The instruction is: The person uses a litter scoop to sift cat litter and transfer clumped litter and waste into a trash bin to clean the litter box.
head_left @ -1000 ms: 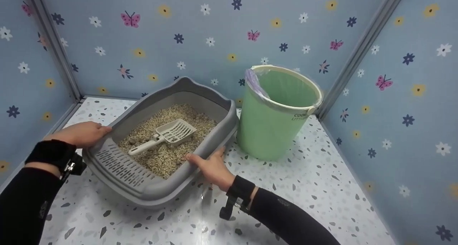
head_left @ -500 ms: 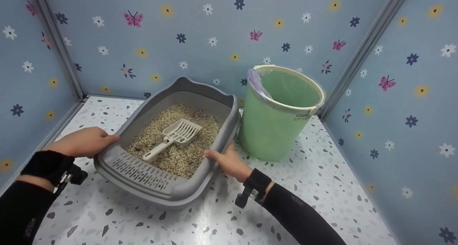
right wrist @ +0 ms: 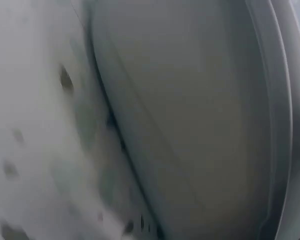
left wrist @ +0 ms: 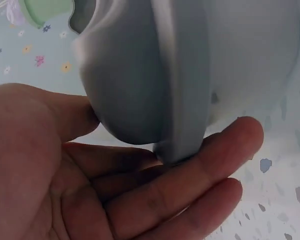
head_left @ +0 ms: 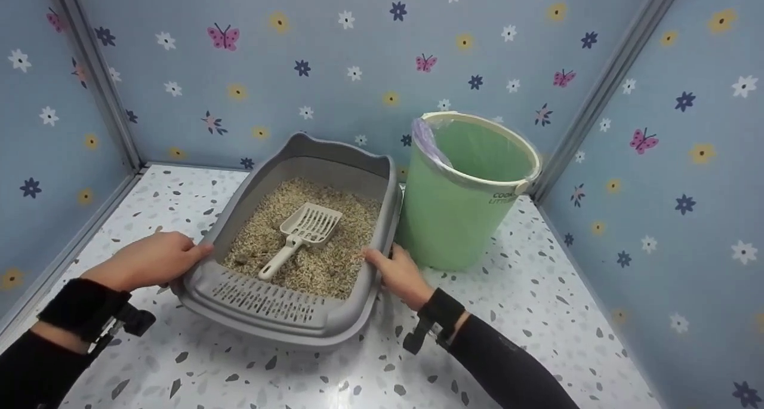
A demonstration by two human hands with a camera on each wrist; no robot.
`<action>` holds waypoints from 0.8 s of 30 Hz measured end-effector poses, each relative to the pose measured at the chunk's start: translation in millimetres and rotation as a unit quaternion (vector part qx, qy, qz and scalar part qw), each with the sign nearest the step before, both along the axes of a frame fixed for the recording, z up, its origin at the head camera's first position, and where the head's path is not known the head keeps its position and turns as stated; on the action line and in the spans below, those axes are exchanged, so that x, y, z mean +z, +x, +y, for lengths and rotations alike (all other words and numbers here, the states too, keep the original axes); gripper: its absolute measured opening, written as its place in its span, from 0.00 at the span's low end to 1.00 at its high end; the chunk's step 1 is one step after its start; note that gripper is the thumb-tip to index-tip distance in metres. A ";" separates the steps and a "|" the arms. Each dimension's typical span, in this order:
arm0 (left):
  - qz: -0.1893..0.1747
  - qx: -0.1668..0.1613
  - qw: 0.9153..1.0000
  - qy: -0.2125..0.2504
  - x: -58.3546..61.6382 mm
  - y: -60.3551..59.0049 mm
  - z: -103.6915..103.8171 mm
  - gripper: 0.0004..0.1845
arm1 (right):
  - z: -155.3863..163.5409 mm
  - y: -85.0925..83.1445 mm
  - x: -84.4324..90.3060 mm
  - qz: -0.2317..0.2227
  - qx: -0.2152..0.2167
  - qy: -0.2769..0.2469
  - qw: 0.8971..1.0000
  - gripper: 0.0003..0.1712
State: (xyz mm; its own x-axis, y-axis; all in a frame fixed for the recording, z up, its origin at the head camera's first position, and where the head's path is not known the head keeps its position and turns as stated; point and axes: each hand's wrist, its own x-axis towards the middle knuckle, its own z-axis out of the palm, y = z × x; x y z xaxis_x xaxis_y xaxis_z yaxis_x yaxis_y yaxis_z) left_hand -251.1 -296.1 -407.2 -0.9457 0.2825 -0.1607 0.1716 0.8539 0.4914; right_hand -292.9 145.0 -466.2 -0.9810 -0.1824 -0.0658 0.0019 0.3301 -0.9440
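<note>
A grey litter box [head_left: 390, 209] sits on the speckled surface, partly filled with grainy tan litter [head_left: 341, 271]. On the litter lies a cream slotted scoop [head_left: 294, 242], its handle toward the front left. My left hand [head_left: 156, 258] grips the box's rim at the front left corner. In the left wrist view, the thumb presses the upper rim [left wrist: 130, 85] and the fingers curl beneath the lip. My right hand [head_left: 407, 276] holds the right rim, thumb on top; its other fingers are mostly hidden under the edge. The right wrist view has only the box's outer wall [right wrist: 190, 110], no fingers.
A green bin [head_left: 450, 230] with a cream rim and a purple-edged liner [head_left: 428, 141] stands right of the box, very close to it. Blue flowered panels [head_left: 334, 51] enclose the back and sides. The surface is white with grey flecks [head_left: 507, 337].
Both hands have shifted the box's front end to the right, turning it straighter, and the scoop moved with it. Both hands kept their hold. The bin has stayed in place.
</note>
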 end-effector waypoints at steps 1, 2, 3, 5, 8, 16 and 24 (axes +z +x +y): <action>-0.007 0.003 1.000 0.008 0.2 -0.7 -1.4 0.30 | -2.3 4.8 0.6 -0.001 -0.006 -0.002 1.000 0.42; -0.014 0.004 1.000 0.018 0.2 -1.9 -3.4 0.31 | -4.5 9.1 0.9 -0.002 -0.013 0.001 1.000 0.41; -0.019 0.005 0.999 0.026 0.0 -3.4 -5.6 0.32 | -6.9 12.8 0.9 -0.001 -0.016 0.002 1.000 0.41; -0.032 0.005 0.998 0.045 -1.4 -7.5 -9.6 0.33 | -11.1 18.7 0.4 0.000 -0.017 0.011 1.000 0.43; -0.060 0.000 0.995 0.076 -3.2 -12.9 -13.9 0.33 | -13.6 23.5 -0.4 0.001 -0.006 0.040 0.999 0.45; -0.098 -0.008 0.991 0.093 0.3 -16.1 -11.5 0.29 | 1.7 13.0 9.6 0.011 0.025 0.119 0.992 0.35; -0.099 -0.007 0.991 0.094 3.2 -5.0 14.8 0.29 | 29.4 -8.9 8.7 0.007 0.030 0.120 0.992 0.33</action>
